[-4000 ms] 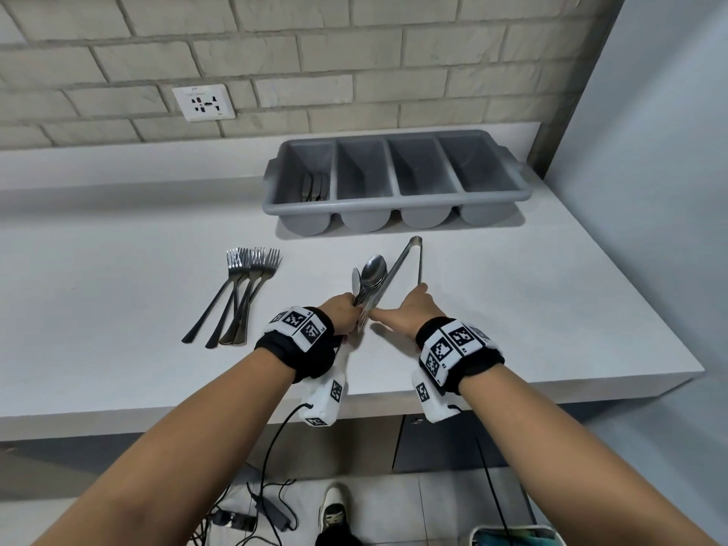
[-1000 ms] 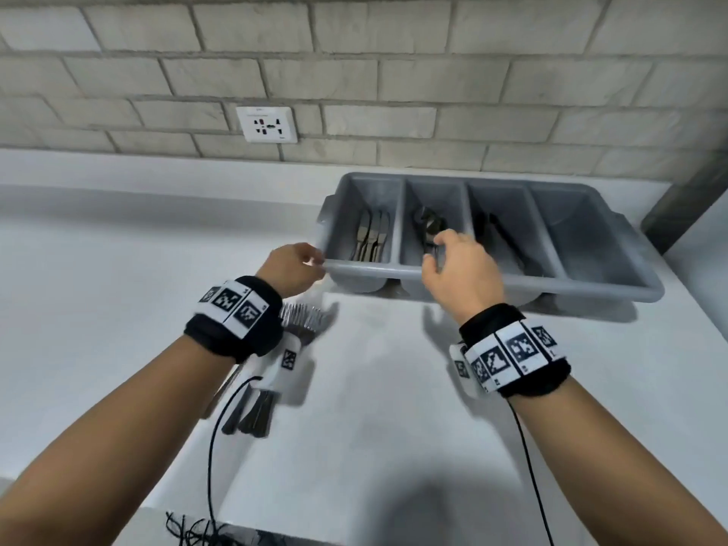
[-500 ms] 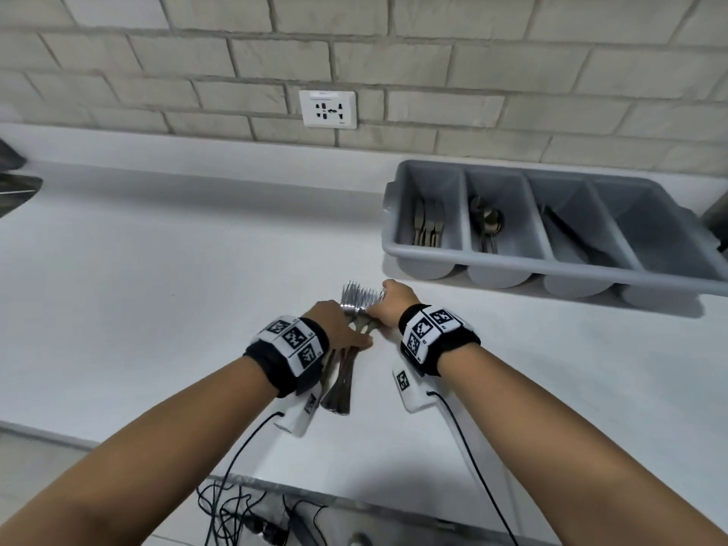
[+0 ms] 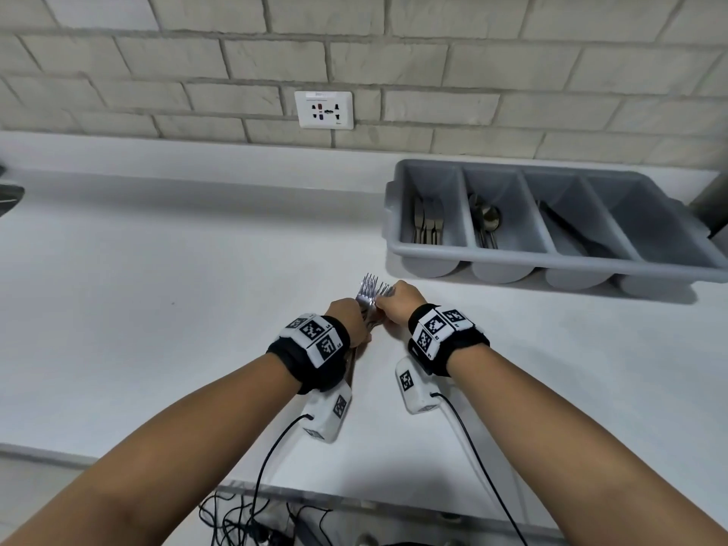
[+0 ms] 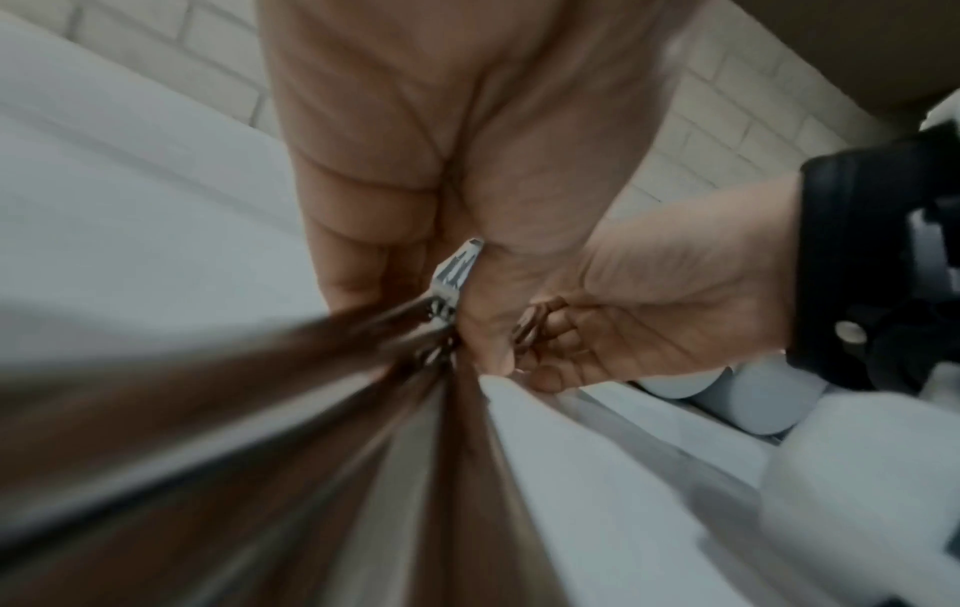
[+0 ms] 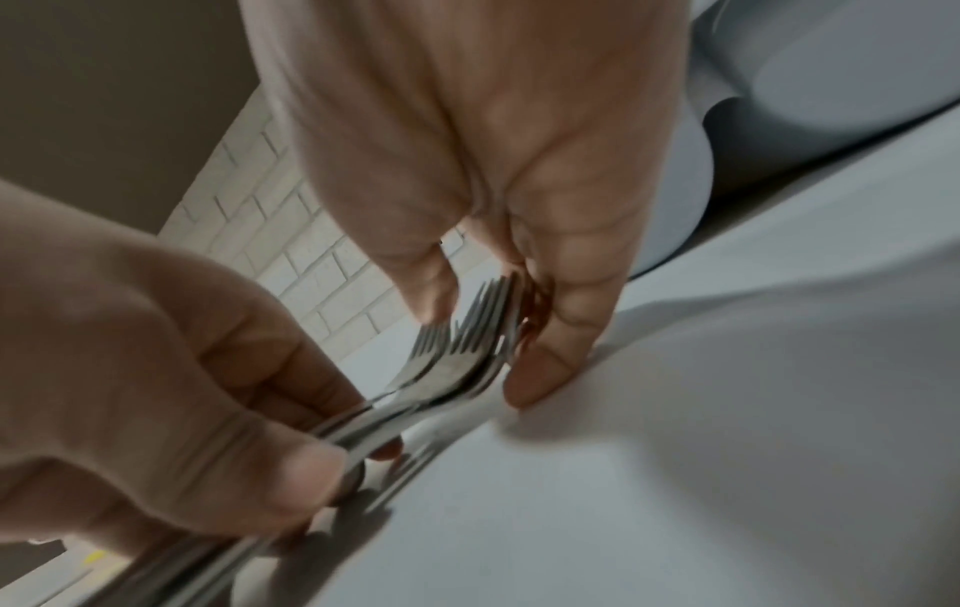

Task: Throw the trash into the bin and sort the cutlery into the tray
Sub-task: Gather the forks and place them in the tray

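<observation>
A bundle of several metal forks (image 4: 370,295) lies low over the white counter (image 4: 157,309), tines pointing toward the wall. My left hand (image 4: 348,321) grips the fork handles (image 6: 364,423) with thumb and curled fingers. My right hand (image 4: 398,301) pinches the fork heads (image 6: 462,353) between thumb and fingers, fingertip on the counter. In the left wrist view the forks (image 5: 457,271) show between both hands, handles blurred. The grey four-compartment tray (image 4: 551,258) stands at the back right, holding knives (image 4: 427,226), spoons (image 4: 486,222) and tongs (image 4: 567,226) in separate compartments.
A wall socket (image 4: 324,109) sits in the brick wall behind. A dark object (image 4: 10,195) pokes in at the left edge. Cables (image 4: 244,518) hang below the counter's front edge. Broad bare counter lies to the left of my hands.
A second ago my right hand was over the tray's spoon compartment and my left on its rim. Both have come back to the forks and taken hold of the bundle.
</observation>
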A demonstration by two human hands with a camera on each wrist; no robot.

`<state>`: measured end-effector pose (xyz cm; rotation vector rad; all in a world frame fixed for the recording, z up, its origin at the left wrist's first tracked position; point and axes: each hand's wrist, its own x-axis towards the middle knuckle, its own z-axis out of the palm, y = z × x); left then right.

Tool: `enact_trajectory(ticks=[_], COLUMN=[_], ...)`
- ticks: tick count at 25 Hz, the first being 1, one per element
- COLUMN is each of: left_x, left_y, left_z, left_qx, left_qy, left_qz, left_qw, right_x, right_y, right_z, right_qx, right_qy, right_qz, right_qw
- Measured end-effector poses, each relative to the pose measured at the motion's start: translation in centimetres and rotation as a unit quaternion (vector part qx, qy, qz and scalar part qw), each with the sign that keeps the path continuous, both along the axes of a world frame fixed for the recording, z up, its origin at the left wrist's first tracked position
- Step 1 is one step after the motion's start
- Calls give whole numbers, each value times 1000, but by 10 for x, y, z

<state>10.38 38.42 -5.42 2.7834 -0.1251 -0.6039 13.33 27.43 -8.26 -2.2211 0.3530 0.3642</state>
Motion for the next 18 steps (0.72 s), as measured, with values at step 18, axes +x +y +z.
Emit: enact_trajectory(ticks=[18], left_x=[-27], left_y=[-15], left_z=[-3], left_qx=[-358], left_qy=[71], left_qz=[-44], left_qw=[930], right_x=[-22], right_y=[-38], right_z=[69], right_qx=[157], right_qy=[-203], right_qz=[-187], right_qw=[948])
